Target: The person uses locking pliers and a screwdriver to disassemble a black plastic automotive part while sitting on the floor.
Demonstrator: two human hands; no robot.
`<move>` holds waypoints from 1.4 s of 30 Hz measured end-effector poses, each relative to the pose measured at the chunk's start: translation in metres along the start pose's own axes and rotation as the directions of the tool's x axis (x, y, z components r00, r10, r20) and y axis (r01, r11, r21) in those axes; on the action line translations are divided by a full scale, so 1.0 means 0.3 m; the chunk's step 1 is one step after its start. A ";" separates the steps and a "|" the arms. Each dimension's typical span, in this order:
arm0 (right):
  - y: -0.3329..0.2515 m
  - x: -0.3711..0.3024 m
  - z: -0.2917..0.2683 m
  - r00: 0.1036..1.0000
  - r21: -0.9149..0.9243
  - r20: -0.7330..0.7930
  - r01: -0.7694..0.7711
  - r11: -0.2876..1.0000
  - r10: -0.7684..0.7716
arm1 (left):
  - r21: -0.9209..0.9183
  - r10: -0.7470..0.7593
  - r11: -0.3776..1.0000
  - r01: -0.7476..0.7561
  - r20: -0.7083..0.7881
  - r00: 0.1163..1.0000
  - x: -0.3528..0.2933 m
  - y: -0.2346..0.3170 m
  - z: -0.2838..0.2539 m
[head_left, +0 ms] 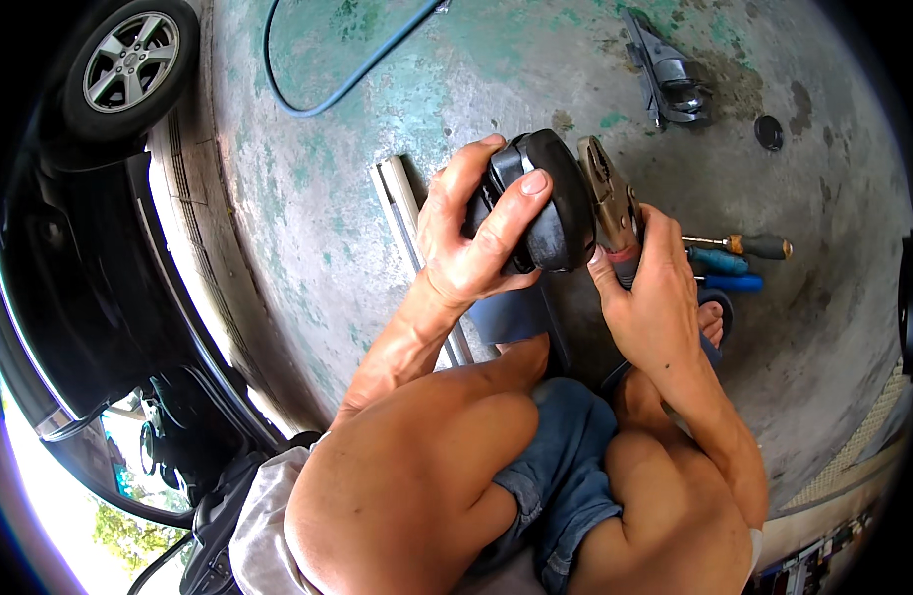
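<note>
Above the concrete floor, my left hand (pixel 468 233) is wrapped round a thick, round black part (pixel 568 213), its thumb and fingers gripping the left side. The exact kind of this part I cannot make out. My right hand (pixel 660 297) is closed on the lower end of a pair of worn pliers (pixel 605 188), with a bit of red showing at the grip. The pliers' jaws point up, right beside the black part's right side; whether they touch it is unclear.
Several screwdrivers (pixel 759 246) lie right of my right hand. A black plastic housing (pixel 670 84) and a round black cap (pixel 769 133) are on the floor beyond. A metal rail (pixel 389 183), a blue hose (pixel 367 67) and a black car (pixel 80 268) are to the left.
</note>
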State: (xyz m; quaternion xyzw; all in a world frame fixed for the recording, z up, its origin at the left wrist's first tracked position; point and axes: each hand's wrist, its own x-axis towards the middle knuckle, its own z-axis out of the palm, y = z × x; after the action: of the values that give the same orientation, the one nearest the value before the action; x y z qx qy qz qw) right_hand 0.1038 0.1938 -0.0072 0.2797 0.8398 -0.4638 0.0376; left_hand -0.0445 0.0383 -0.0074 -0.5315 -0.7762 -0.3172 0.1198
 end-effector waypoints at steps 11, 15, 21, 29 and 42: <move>0.027 0.007 -0.005 0.993 0.014 0.093 -0.070 0.997 0.069 | -0.017 -0.085 0.996 0.084 -0.065 0.994 -0.032 0.022 0.029; 0.045 0.004 0.004 0.991 -0.012 0.123 -0.055 0.998 0.056 | -0.014 -0.098 0.995 0.097 -0.079 0.992 -0.060 0.028 0.043; 0.053 0.023 0.044 0.981 0.012 0.171 -0.098 0.995 0.095 | -0.018 -0.099 0.995 0.099 0.000 0.995 -0.079 -0.002 0.056; 0.117 0.051 0.118 0.978 0.093 0.184 -0.119 0.989 0.100 | 0.044 -0.216 0.976 0.212 0.132 0.967 -0.103 0.003 0.093; 0.153 -0.003 0.168 0.982 0.038 0.145 -0.125 0.991 0.118 | 0.038 -0.255 0.967 0.252 0.082 0.964 -0.151 0.005 0.110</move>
State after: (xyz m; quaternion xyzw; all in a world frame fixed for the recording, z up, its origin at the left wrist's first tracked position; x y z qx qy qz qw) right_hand 0.1179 0.1722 -0.0703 0.2976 0.8053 -0.4988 0.1190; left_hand -0.0198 0.0251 -0.0560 -0.4393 -0.8465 -0.2962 0.0516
